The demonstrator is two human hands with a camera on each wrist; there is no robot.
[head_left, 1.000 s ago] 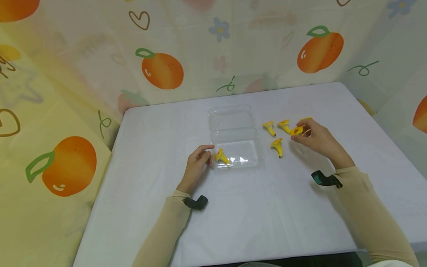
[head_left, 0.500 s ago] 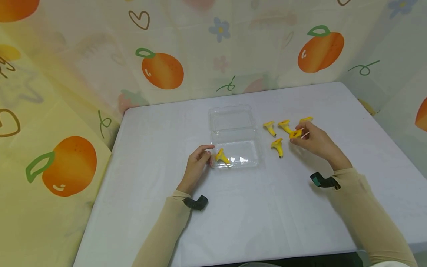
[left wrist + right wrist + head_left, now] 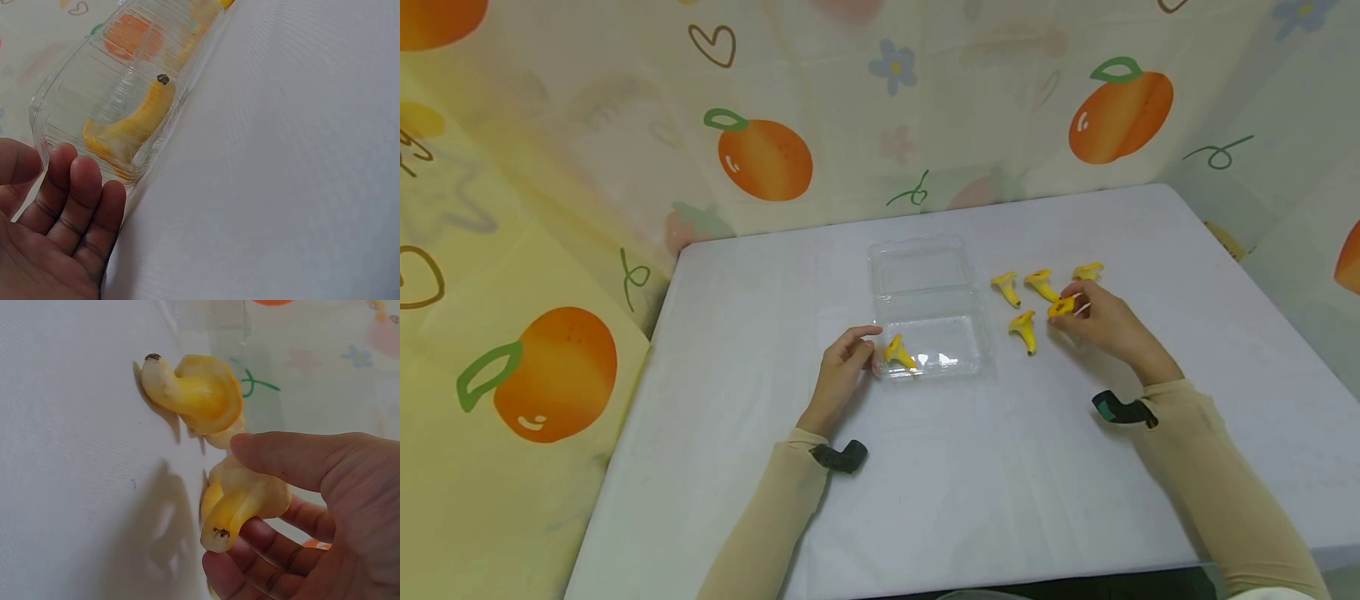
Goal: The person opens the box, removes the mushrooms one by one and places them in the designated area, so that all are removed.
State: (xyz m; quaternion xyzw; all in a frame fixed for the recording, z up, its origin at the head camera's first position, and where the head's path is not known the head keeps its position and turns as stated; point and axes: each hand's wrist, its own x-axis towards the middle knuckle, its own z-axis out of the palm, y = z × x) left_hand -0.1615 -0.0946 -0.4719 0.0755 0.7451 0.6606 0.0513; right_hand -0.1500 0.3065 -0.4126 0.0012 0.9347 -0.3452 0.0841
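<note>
My right hand (image 3: 1101,317) pinches a yellow chanterelle mushroom (image 3: 240,497) between thumb and fingers, raised off the cloth. Its dark-tipped stem points toward the camera in the right wrist view. My left hand (image 3: 841,367) rests at the left end of a clear plastic clamshell box (image 3: 928,335), its fingertips (image 3: 86,172) touching the outer wall. Inside the box, near that hand, lies one chanterelle (image 3: 898,352). Other chanterelles lie on the cloth right of the box: one nearer me (image 3: 1023,332), and farther ones including a chanterelle (image 3: 1006,287), a second (image 3: 1042,284) and a third (image 3: 1087,271).
The box's lid (image 3: 921,265) lies folded back, away from me. A white cloth covers the table (image 3: 760,317). Fruit-printed curtains (image 3: 850,108) hang along its back, left and right. Black cameras sit on both wrists.
My right hand has shifted slightly left and toward me with the pinched chanterelle, uncovering more of the farthest chanterelle behind it. The left hand and the box stay in place.
</note>
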